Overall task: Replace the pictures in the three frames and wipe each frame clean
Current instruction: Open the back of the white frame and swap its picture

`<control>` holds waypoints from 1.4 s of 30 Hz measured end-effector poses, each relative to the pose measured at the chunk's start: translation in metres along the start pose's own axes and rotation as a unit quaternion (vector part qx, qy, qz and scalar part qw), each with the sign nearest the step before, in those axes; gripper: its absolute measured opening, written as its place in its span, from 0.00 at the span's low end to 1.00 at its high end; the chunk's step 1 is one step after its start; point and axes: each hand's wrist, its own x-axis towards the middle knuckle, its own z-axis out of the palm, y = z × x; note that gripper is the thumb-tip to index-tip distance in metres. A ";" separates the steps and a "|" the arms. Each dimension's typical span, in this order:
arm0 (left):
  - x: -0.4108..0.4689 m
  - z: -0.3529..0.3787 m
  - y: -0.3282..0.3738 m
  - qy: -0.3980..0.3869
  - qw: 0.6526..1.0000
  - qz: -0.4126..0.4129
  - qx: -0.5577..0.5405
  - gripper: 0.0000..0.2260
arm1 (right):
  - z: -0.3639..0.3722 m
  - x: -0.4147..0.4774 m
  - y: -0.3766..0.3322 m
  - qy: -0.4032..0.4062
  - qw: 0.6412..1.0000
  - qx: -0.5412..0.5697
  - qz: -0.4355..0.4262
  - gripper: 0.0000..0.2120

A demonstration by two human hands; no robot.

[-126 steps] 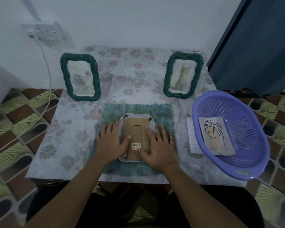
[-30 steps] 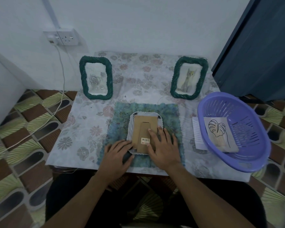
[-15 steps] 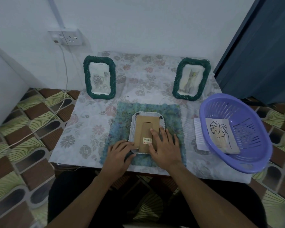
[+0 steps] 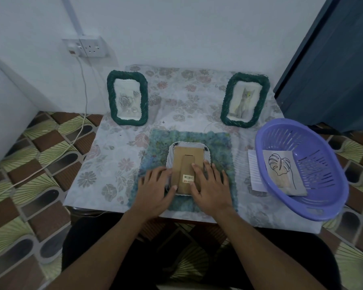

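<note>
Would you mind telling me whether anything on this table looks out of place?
The purple slotted plastic basket appears to jut past the floral-clothed table's right edge and overlaps a white lined sheet, so it looks precarious. Nothing else stands out.

A room in a home, prob. a corner: small table [image 4: 122,164] w/ floral cloth against white walls, floor [image 4: 29,164] of patterned brown-green tiles. Household wall socket [image 4: 90,48] w/ cable plugged in, a green woven frame w/ roses [image 4: 127,101], a like frame w/ a cat [image 4: 245,99], purple plastic basket [image 4: 333,206].
</note>
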 end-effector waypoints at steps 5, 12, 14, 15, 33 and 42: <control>0.014 0.005 0.005 -0.076 0.994 -0.020 0.080 0.29 | 0.001 0.000 0.000 0.000 1.000 -0.002 -0.002 0.32; 0.015 0.013 0.001 -0.061 0.992 -0.016 0.111 0.30 | 0.001 0.000 0.001 -0.004 1.000 0.005 -0.004 0.32; 0.015 0.014 0.001 -0.056 0.992 -0.016 0.109 0.31 | 0.001 0.000 0.003 -0.007 1.000 0.008 -0.008 0.33; 0.015 0.014 0.001 -0.058 0.992 -0.018 0.109 0.31 | 0.001 0.000 0.003 -0.009 1.000 0.012 -0.009 0.33; 0.014 0.013 0.002 -0.059 0.993 -0.024 0.098 0.30 | -0.015 -0.018 0.030 -0.042 0.986 0.163 0.020 0.37; 0.014 0.011 0.003 -0.072 0.991 -0.027 0.110 0.31 | -0.019 -0.018 0.017 -0.024 0.991 0.127 0.039 0.32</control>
